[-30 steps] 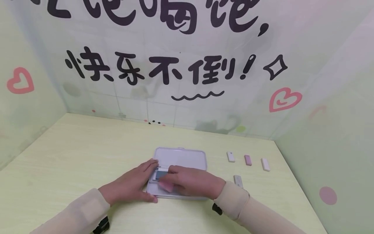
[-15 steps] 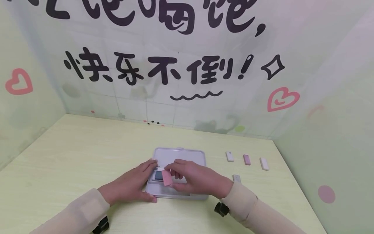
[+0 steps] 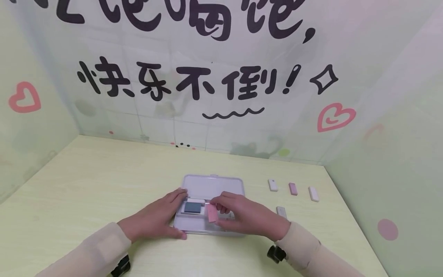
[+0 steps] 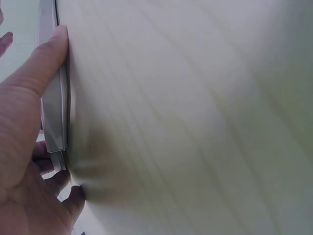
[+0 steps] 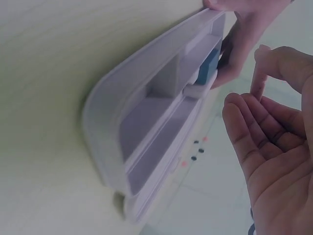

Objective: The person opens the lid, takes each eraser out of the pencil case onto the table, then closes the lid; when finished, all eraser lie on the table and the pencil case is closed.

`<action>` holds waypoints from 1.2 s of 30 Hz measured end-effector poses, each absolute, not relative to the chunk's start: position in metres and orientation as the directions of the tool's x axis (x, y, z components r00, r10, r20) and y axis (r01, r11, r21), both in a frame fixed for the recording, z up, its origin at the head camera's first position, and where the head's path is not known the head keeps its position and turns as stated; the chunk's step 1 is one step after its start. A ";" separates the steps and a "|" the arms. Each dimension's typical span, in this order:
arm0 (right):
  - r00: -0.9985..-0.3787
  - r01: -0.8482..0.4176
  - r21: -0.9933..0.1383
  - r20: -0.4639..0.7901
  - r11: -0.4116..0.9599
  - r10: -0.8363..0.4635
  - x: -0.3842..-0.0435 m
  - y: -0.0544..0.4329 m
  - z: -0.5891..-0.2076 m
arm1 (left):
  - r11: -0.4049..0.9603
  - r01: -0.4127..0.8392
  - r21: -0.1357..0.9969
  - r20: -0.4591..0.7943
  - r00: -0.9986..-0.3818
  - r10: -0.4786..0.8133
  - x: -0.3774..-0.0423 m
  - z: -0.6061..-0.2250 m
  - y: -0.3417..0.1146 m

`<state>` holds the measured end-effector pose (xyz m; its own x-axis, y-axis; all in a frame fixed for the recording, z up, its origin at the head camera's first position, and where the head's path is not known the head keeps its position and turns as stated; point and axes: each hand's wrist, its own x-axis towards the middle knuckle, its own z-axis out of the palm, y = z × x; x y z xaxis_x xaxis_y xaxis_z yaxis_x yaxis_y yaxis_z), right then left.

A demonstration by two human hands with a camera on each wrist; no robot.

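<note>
- Two hands are working at an open pale case (image 3: 189, 224) on the table (image 3: 104, 173); its lid (image 3: 212, 186) is lying back, away from the person.
- Left hand (image 3: 155, 216): gripping the case's left end, thumb lying along the front edge, fingers reaching round the side.
- Right hand (image 3: 246, 215): pinching a pink block (image 3: 212, 214) between thumb and fingertips; the block is hanging tilted over the case, its thin edge showing in the right wrist view.
- Blue block (image 3: 192, 207): sitting in the left part of the case, beside a white piece (image 3: 195, 201).
- Right of the case, four small blocks are lying apart: a marked white block (image 3: 273, 185), mark too small to read; a mauve block (image 3: 293, 189); a plain white block (image 3: 313, 194); a grey block (image 3: 281, 211), partly hidden by the right arm.
- Wall (image 3: 155, 42): bearing black lettering (image 3: 195, 84), the lower line reading "快乐不倒!"; the upper line is running off the frame, ending in a comma.
- A wavy line is running below; a pink heart (image 3: 322, 122) is showing farther right.
</note>
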<state>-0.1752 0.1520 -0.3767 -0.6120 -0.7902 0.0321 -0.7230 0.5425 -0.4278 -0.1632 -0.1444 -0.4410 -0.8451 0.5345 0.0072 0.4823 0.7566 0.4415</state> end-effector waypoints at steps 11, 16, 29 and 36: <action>-0.694 -0.675 -0.439 0.108 0.592 -0.711 -0.172 0.221 -0.384 | 0.757 0.487 0.435 0.014 -0.845 0.535 -0.164 -0.442 -0.145; -0.707 -0.684 -0.415 0.175 0.600 -0.685 -0.169 0.255 -0.390 | 0.757 0.480 0.444 0.005 -0.846 0.533 -0.164 -0.441 -0.145; -0.750 -0.661 -0.374 0.313 0.650 -0.583 -0.163 0.337 -0.407 | 0.762 0.475 0.441 -0.003 -0.848 0.530 -0.164 -0.438 -0.143; -0.792 -0.610 -0.369 0.288 0.701 -0.538 -0.165 0.372 -0.419 | 0.761 0.464 0.454 -0.013 -0.850 0.526 -0.163 -0.434 -0.143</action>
<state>-0.1651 0.3719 -0.4193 -0.7922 -0.5380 0.2879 -0.6102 0.7008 -0.3695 -0.1629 -0.1428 -0.4341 -0.8504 0.5260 -0.0135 0.4636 0.7612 0.4536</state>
